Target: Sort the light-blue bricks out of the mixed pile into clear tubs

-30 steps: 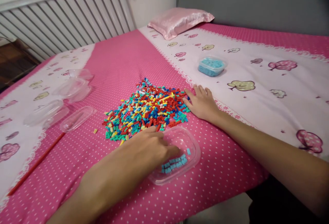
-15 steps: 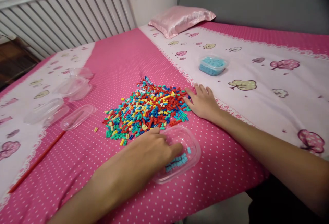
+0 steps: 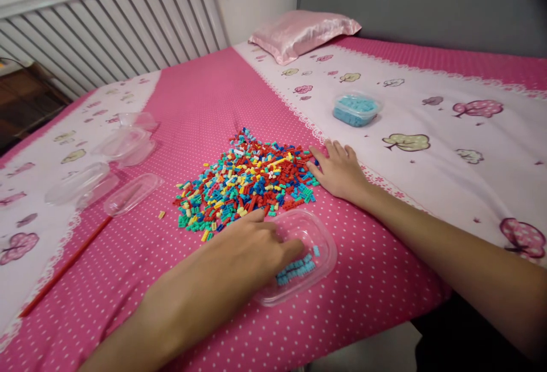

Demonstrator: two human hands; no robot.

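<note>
My left hand (image 3: 252, 252) reaches over a clear plastic tub (image 3: 327, 255), its fingers curled and its thumb angled down inside. The fingertips are hidden, so I cannot make out what they hold. Light-blue toy bricks (image 3: 296, 269) lie in rows on the tub's floor, with one apart near the right wall. Beyond the tub spreads a heap of small multicoloured toy bricks (image 3: 252, 181). At the heap's right edge my right hand (image 3: 337, 170) rests palm down, fingers spread and open, with nothing visible in it.
A tub of blue bricks (image 3: 356, 110) stands at the back right. Clear empty tubs (image 3: 79, 184) and a lid (image 3: 133, 194) lie on the left, by a red stick (image 3: 64, 269). A pink pillow (image 3: 303, 33) is at the far end of the bed.
The whole view has shifted slightly, so things appear a little farther right. Both hands keep nearly the same pose and place.
</note>
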